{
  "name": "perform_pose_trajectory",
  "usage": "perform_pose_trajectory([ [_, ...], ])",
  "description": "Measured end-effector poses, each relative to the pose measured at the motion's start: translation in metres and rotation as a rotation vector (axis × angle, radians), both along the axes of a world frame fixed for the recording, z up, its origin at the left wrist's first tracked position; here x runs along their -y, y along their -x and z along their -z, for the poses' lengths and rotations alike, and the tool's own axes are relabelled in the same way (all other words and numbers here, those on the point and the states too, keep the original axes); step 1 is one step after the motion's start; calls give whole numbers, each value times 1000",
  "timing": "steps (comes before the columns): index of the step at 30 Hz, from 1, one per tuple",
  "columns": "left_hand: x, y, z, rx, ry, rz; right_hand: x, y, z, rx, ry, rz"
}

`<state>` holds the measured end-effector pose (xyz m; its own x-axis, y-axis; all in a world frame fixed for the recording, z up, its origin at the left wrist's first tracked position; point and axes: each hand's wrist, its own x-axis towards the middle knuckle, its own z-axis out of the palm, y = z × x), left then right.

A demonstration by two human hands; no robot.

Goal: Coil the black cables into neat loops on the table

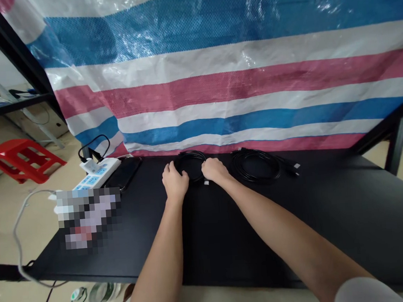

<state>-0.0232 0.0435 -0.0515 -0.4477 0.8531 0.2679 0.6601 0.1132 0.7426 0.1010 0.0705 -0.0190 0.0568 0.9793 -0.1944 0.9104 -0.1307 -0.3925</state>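
A coiled black cable (191, 163) lies on the black table (229, 232) near its far edge. My left hand (174, 182) rests on the coil's left side with its fingers curled over the cable. My right hand (215, 169) grips the coil's right side, fingers closed on it. A small white plug end (206, 182) shows between the two hands. A second coiled black cable (256, 165) lies just to the right of my right hand, untouched, with its plug ends (293, 166) pointing right.
A white power strip (97, 174) with a plugged-in black cord and a dark phone (124, 173) lie at the table's far left. A striped blue, white and red tarp (237, 73) hangs behind. A red stool (22, 158) stands on the floor at left.
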Motion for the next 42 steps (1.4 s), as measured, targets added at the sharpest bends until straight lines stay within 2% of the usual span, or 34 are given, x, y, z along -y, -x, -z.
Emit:
perform_pose_trajectory([
  [2, 5, -4, -5, -156, 33, 23, 0, -1, -1, 74, -25, -25],
  [3, 7, -6, -7, -212, 40, 83, 0, -2, 0, 120, -53, -42],
  [6, 11, -12, -12, -319, 52, 386, 1, -4, 2, 234, -151, -92],
  [8, 13, -15, -12, -374, 83, 517, 3, -6, 4, 264, -188, -121],
  [13, 15, -18, -10, -479, 174, 581, 13, -19, 3, 280, -245, -105],
  [16, 16, -19, -10, -507, 158, 617, 21, -41, -1, 255, -282, -16],
  [19, 16, -20, -8, -507, 125, 643, 28, -75, -3, 210, -340, 125],
  [26, 13, -26, -2, -586, 127, 599, 43, -150, 17, 35, -589, 470],
  [30, 13, -27, -2, -560, 53, 580, 47, -170, 26, -6, -580, 588],
  [32, 14, -27, -2, -516, -3, 555, 46, -177, 28, -6, -534, 602],
  [35, 14, -27, -1, -444, -78, 493, 44, -186, 28, -34, -484, 550],
  [38, 15, -28, -1, -387, -148, 334, 43, -192, 27, -112, -462, 502],
  [40, 16, -28, 0, -350, -186, 221, 42, -194, 27, -180, -456, 520],
  [42, 16, -29, 1, -319, -216, 162, 41, -194, 29, -292, -494, 538],
])
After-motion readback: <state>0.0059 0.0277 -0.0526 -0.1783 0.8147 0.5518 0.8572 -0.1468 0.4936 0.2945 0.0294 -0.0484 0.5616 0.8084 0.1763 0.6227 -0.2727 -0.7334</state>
